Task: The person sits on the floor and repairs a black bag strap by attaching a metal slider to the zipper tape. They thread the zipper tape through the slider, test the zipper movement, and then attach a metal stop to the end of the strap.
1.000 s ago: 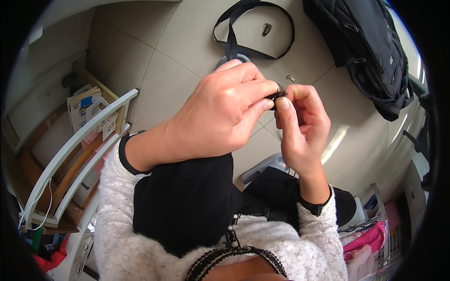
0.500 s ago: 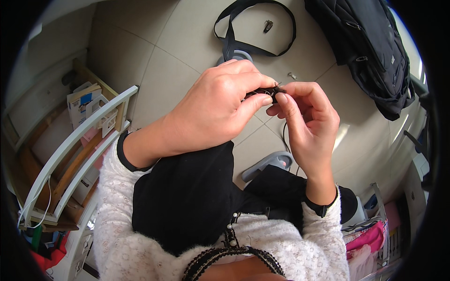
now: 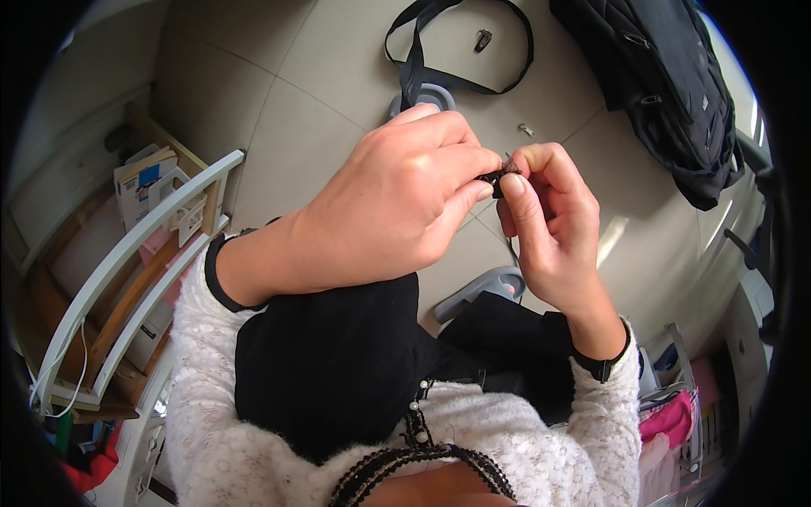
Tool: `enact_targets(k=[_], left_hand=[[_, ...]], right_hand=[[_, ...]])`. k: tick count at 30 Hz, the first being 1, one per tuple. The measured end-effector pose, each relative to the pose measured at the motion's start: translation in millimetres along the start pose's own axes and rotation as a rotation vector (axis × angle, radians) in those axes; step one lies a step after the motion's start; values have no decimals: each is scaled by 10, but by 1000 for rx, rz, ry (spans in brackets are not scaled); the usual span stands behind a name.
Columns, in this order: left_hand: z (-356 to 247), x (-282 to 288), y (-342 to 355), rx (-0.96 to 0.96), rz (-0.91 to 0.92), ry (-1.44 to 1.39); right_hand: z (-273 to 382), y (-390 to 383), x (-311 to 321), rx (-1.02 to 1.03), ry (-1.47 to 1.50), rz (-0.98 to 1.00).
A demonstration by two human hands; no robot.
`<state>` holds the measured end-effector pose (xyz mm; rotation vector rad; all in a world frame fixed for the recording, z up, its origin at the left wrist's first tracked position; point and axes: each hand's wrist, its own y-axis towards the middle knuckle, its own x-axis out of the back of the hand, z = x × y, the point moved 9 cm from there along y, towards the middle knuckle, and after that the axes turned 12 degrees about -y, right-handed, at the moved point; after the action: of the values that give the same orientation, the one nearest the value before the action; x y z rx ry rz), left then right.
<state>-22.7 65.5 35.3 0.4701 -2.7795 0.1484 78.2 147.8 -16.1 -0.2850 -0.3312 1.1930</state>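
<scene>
In front of me both hands meet at a small dark piece with thin strands sticking out of its end; its kind is hard to make out. My left hand pinches it between thumb and fingertips, which cover much of it. At the right end my right hand has its thumb and index finger closed on the same piece. Beyond the hands a flat black strap lies in a loop on the floor; its near end passes out of sight behind my left hand. Inside the loop sits a small dark clip-like object.
A small metal piece lies on the tiled floor. A black backpack is at the far right. Grey slippers are below my hands. A white curved rail stands at left, and a rack with pink cloth at lower right.
The fingers of my left hand have slid toward the right hand, so less of the dark piece shows. My right forearm has shifted slightly outward to the right.
</scene>
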Motion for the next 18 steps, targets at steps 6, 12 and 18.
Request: enact_targets(k=[6,12,18], left_hand=[[-21,-28,-40,10,34,58],[77,-55,-49,90,121,-27],[277,-93,-51,307,189,-272]], right_hand=[[-106,-114,-87,-32,109,-56],[-139,-161,-107,-38,187,-56],[-132,-111,38,-112,203,10]])
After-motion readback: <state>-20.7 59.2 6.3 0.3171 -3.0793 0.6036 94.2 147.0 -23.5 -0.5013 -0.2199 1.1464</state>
